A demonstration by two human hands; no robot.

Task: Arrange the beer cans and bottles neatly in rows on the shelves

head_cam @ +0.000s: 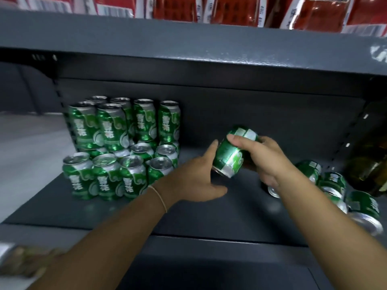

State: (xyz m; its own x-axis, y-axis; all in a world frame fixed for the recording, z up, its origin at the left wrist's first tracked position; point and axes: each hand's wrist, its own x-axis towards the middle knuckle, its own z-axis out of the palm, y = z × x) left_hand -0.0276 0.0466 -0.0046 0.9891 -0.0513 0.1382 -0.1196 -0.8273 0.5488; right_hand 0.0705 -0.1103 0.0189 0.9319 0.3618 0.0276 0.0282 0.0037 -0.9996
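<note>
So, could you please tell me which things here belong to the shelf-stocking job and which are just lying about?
Part of the job:
- green can gripped by the right hand
- left hand, open beside it
- stacked upright cans
- loose cans lying on their sides
- shelf

Just there:
- red packages on the shelf above
- dark bottle at the right edge

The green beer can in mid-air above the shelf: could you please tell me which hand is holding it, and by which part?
The right hand grips the green beer can around its side wall. The open left hand reaches towards its lower end.
</note>
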